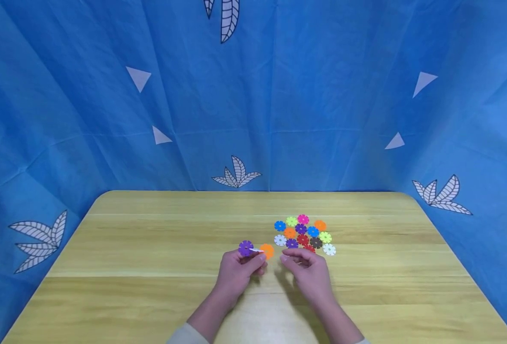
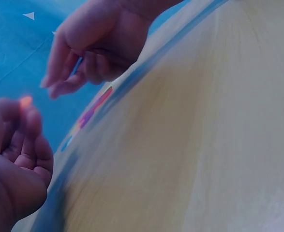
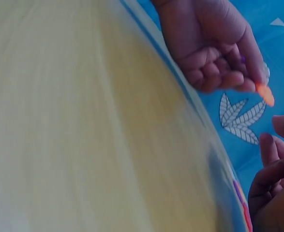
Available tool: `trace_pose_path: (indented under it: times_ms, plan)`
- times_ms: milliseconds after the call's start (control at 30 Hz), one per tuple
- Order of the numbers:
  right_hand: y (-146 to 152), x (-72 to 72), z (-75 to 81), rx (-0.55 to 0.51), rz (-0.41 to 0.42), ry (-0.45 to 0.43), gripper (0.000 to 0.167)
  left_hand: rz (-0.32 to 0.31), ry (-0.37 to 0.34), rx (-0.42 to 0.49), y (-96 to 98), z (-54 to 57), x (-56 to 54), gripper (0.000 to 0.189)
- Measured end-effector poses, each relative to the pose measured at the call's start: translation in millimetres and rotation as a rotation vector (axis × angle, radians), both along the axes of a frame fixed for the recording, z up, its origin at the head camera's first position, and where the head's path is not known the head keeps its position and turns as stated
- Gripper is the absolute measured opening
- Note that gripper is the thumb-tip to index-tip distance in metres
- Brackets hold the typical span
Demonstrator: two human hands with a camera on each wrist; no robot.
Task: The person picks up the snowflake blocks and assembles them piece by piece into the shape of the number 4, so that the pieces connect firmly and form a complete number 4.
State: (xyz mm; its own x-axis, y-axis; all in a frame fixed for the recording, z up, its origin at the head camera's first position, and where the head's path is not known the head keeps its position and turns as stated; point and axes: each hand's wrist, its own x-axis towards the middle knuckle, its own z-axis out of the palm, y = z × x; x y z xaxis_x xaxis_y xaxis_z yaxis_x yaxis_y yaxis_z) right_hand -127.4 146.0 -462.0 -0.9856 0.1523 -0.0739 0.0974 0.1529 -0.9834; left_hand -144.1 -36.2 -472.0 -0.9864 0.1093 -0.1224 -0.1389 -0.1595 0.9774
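Note:
My left hand (image 1: 237,276) pinches a small joined chain of notched snowflake discs between thumb and fingers. In it are a purple disc (image 1: 246,248), a white disc (image 1: 256,250) seen edge-on, and an orange disc (image 1: 267,251) at the right end. Just right of the orange disc is my right hand (image 1: 312,277), its fingers loosely bent and a gap between thumb and fingertips. Nothing shows in that gap in the left wrist view, where the right hand (image 2: 100,43) is apart from the left. The orange disc (image 3: 265,94) sticks out past the left fingertips in the right wrist view.
Beyond my right hand, loose discs lie flat in a cluster on the wooden table (image 1: 150,258), among them a pink disc (image 1: 303,219), a black disc (image 1: 316,242) and a pale disc (image 1: 329,249). A blue patterned curtain (image 1: 322,95) hangs behind the table.

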Motion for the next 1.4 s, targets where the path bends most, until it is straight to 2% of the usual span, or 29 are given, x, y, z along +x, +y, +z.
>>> trace_pose_path:
  times_ms: [167, 500, 900, 1400]
  plan:
    - [10, -0.9, -2.5, 0.07, -0.061, -0.003, 0.026, 0.034, -0.011, 0.006, -0.8, 2.0, -1.1, 0.02]
    - [29, -7.3, -13.1, 0.246, -0.165, 0.063, 0.022, 0.068, -0.011, -0.006, -1.5, 5.2, -0.9, 0.018]
    - [42, -11.6, -19.2, 0.373, -0.236, -0.002, 0.026, 0.079, -0.029, 0.003, -1.2, 4.3, -1.0, 0.019]
    - [46, -18.8, -21.1, 0.449, -0.203, -0.022, 0.028, 0.081, -0.011, -0.016, -1.4, 4.6, -1.8, 0.019]
